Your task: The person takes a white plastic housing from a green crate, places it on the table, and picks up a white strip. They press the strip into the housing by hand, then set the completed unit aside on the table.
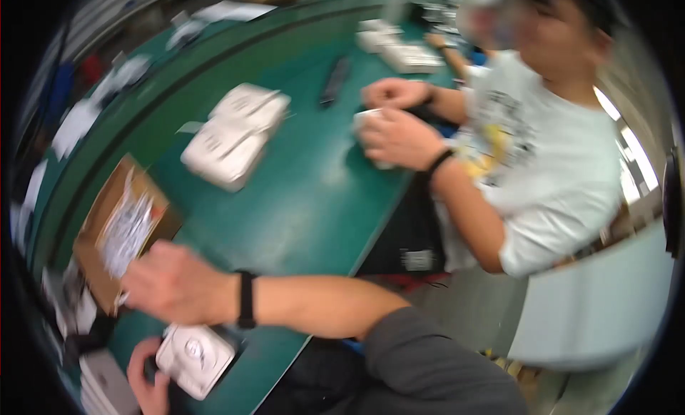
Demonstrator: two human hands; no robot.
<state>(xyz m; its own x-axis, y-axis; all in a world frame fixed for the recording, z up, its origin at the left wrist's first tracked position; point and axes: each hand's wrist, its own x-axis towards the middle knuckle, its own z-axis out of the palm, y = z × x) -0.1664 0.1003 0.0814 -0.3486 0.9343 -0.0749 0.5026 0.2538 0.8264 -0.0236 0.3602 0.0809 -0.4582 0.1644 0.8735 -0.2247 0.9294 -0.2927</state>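
Your right hand (171, 286): blurred at carton (107, 199), fingertips unclear, can't tell grip | your left hand (148, 386): cut off below, beside white box (194, 361), can't tell grip

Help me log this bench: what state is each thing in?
Cardboard box: open, contents showing.
Right hand: blurred, at the box; grip unclear.
Near white package: lying flat.
Left hand: curled beside that package; contact unclear.
Far white packages: grouped together.
Dark bar: lying flat.
White item: in a co-worker's hands.
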